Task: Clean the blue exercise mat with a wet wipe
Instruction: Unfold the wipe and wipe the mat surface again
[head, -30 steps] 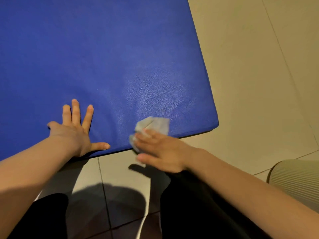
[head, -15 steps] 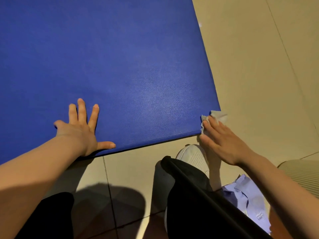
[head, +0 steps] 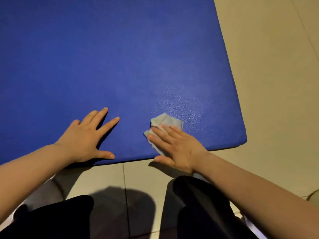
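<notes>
The blue exercise mat (head: 112, 57) lies on a tiled floor and fills most of the head view; its near right corner is at the right. A crumpled pale wet wipe (head: 166, 122) lies on the mat close to the near edge. My right hand (head: 176, 145) presses on the wipe with straight fingers, and its thumb hangs over the mat's near edge. My left hand (head: 88, 137) rests flat on the mat to the left of the wipe, fingers spread.
Beige floor tiles (head: 276, 83) run along the mat's right side and in front of its near edge. My knees in black trousers (head: 198, 209) are at the bottom of the view, close to the mat's edge.
My right hand has slid the wipe left from the mat's near right corner back onto the mat's surface. My left hand stays flat on the mat.
</notes>
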`<move>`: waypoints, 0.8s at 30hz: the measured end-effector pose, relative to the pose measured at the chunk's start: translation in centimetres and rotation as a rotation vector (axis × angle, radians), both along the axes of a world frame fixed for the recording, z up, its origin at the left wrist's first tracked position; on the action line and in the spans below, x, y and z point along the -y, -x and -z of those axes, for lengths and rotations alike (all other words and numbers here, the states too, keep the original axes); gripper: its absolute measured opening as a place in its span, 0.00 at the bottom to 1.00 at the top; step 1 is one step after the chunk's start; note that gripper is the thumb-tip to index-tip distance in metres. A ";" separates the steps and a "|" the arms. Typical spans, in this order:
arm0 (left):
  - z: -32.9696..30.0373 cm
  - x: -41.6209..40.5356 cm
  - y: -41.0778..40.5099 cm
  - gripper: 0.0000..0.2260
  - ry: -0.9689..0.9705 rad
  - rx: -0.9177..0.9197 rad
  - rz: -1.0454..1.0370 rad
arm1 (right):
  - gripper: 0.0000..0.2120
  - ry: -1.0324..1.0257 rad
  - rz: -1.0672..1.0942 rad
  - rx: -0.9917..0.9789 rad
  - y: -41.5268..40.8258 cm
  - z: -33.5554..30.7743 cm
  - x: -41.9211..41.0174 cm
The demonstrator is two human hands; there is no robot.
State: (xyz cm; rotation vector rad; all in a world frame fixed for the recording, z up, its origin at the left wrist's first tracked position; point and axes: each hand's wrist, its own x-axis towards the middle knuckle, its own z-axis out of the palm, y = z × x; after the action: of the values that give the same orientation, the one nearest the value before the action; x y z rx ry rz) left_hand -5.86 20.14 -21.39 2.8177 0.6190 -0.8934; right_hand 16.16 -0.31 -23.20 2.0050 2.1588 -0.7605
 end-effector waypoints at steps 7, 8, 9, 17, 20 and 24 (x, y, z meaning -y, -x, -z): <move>1.9 1.5 2.0 0.55 0.076 -0.039 -0.038 | 0.45 0.114 0.559 0.180 -8.7 -0.2 5.2; 2.3 1.9 1.9 0.58 0.036 -0.081 -0.020 | 0.46 0.123 0.576 0.161 -7.8 -0.3 5.4; 2.7 2.3 1.9 0.60 0.003 -0.100 -0.011 | 0.46 0.111 0.574 0.135 -6.5 -0.4 5.3; 2.0 1.8 2.7 0.43 -0.068 0.172 0.256 | 0.48 -0.080 0.071 0.130 0.2 0.9 2.0; 1.8 3.0 3.9 0.37 -0.139 0.358 0.369 | 0.40 -0.122 0.036 0.130 0.1 0.7 1.3; 0.3 2.5 4.9 0.46 -0.129 0.391 0.455 | 0.23 -0.424 -0.137 0.203 -1.0 -0.5 1.5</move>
State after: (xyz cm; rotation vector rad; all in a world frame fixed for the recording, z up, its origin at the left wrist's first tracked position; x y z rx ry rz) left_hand -10.81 17.66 -21.70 3.1809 -0.0213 -0.3287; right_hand 17.18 -1.78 -22.72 1.9690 2.4524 -0.0750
